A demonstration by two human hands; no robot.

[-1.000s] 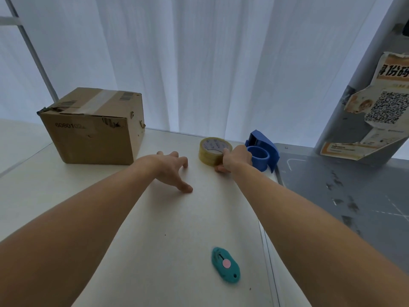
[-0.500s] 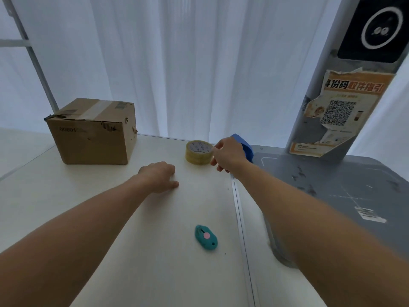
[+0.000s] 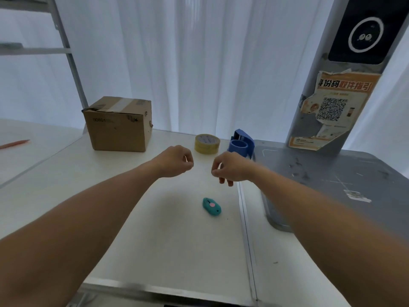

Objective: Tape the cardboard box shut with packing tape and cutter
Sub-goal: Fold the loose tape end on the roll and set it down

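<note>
A brown cardboard box (image 3: pixel 119 124) stands at the back left of the white table (image 3: pixel 106 218), with old tape across its top flaps. A yellowish roll of packing tape (image 3: pixel 207 144) lies flat at the back, and a blue tape dispenser (image 3: pixel 241 144) sits just right of it. A teal cutter (image 3: pixel 211 206) with a pink button lies near the table's right edge. My left hand (image 3: pixel 174 163) and my right hand (image 3: pixel 230 168) hover side by side in front of the roll, above the table. Both have curled fingers and nothing visible in them.
A scuffed grey table (image 3: pixel 343 185) adjoins on the right, with a grey pillar (image 3: pixel 314 111) bearing a torn QR-code poster. White curtains hang behind. A metal frame (image 3: pixel 66 52) rises at the back left, and an orange object (image 3: pixel 15 143) lies on the surface at the far left.
My right hand has come back off the tape roll and dispenser. My left hand has lifted off the table and curled up. Both now hang close together, and the view has pulled back.
</note>
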